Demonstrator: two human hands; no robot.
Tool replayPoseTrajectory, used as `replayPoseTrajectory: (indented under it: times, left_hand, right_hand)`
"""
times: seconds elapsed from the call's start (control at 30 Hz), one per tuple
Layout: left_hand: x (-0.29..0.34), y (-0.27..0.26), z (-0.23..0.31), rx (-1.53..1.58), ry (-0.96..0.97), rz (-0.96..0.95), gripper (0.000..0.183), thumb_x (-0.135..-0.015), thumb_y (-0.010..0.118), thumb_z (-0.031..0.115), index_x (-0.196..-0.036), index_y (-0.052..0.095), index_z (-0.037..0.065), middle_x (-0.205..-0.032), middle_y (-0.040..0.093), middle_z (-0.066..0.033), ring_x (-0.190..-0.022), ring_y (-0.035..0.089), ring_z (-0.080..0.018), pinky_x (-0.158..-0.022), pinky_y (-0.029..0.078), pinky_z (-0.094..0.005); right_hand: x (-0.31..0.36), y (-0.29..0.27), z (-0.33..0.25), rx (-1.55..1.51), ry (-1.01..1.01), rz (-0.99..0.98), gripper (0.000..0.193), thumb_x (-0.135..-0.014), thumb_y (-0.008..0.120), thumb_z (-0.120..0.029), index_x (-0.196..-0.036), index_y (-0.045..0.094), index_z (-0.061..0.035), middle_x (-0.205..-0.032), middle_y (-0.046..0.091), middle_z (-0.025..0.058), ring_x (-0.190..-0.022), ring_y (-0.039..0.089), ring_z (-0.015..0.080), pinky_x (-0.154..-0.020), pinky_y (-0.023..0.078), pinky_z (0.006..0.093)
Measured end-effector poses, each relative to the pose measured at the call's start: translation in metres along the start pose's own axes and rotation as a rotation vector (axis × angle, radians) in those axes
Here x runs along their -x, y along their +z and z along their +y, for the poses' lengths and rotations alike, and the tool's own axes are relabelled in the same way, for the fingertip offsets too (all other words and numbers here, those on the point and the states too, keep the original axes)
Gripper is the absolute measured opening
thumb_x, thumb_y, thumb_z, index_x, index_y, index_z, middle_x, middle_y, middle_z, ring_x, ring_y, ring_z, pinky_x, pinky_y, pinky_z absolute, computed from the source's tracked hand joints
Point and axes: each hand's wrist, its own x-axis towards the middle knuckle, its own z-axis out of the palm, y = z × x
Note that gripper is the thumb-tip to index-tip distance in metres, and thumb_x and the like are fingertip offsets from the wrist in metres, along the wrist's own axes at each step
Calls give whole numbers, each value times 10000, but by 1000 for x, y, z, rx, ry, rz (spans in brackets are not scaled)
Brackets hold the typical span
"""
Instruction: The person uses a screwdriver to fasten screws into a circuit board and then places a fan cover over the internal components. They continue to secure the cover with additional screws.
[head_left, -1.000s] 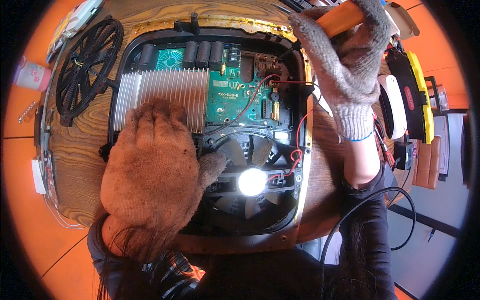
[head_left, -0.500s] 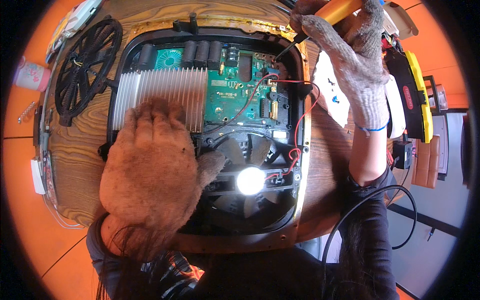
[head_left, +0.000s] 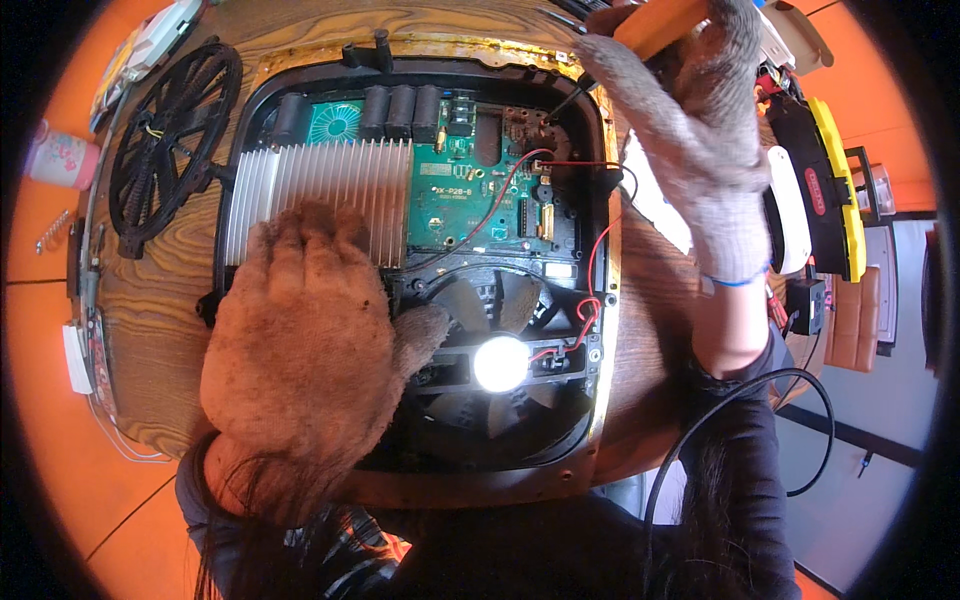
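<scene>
A black appliance housing point(head_left: 592, 225) lies open on the table, holding a green circuit board point(head_left: 462, 205), a finned metal heat sink point(head_left: 385, 195) and a fan point(head_left: 470, 300). My left hand point(head_left: 300, 340), in a dirty knitted glove, rests flat with its fingers on the heat sink and its thumb out toward the fan. The gloved right hand point(head_left: 700, 120) grips a screwdriver point(head_left: 655, 28) by its orange-yellow handle. Its dark shaft slants down to the board's far right corner; whether the tip sits in a screw cannot be made out. Red and black wires point(head_left: 590, 250) run from board to fan.
A black spoked ring point(head_left: 175, 150) lies at the left of the wooden table point(head_left: 150, 330). Beyond the right hand stand a white rounded thing point(head_left: 790, 210) and a black-and-yellow case point(head_left: 835, 190). A black cable point(head_left: 825, 420) loops by my right sleeve. A bright white disc point(head_left: 500, 364) covers the fan's hub.
My right hand has shifted slightly left and the screwdriver handle has turned a little in its grip. The left hand stays on the heat sink.
</scene>
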Motion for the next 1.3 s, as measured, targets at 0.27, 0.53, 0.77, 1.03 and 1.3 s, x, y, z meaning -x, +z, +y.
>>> replayPoseTrajectory:
  times: [0.27,0.53,0.77,1.03,1.3]
  left_hand:
    - [2,5,0,-39,0,38,795,-857,598,510,-1364,423,-75,-1407,450,-264,-1333,405,-396,-1128,309,-433]
    - [2,4,0,-12,5,49,800,-857,599,512,-1369,417,-76,-1412,447,-257,-1336,399,-402,-1131,309,-432]
    - [1,6,0,-8,-4,36,804,-866,580,526,-1365,418,-85,-1417,442,-256,-1345,386,-405,-1141,293,-430]
    - [0,6,0,-30,-5,44,800,-866,574,528,-1362,427,-82,-1413,444,-262,-1334,401,-401,-1141,291,-430]
    - [0,8,0,-40,8,75,790,-860,585,522,-1353,436,-76,-1399,459,-261,-1328,414,-392,-1133,303,-432]
  right_hand:
    - [7,-16,-10,-136,-22,-176,694,-810,721,29,-1407,377,-51,-1368,455,138,-1130,560,216,-904,527,324]
    - [-1,-25,-7,-331,81,-252,654,-816,720,15,-1377,401,-91,-1341,447,117,-1073,587,211,-841,546,325]
    - [-4,-24,3,-98,-12,-193,648,-819,701,52,-1364,387,-101,-1353,433,127,-1117,536,224,-899,508,340]
    - [4,-11,1,-13,-134,-93,672,-811,694,73,-1374,368,-93,-1345,395,112,-1006,555,187,-813,531,312]
    - [-7,-34,12,-11,-134,-271,754,-778,767,-25,-1408,359,-86,-1385,408,118,-1233,444,241,-1023,410,393]
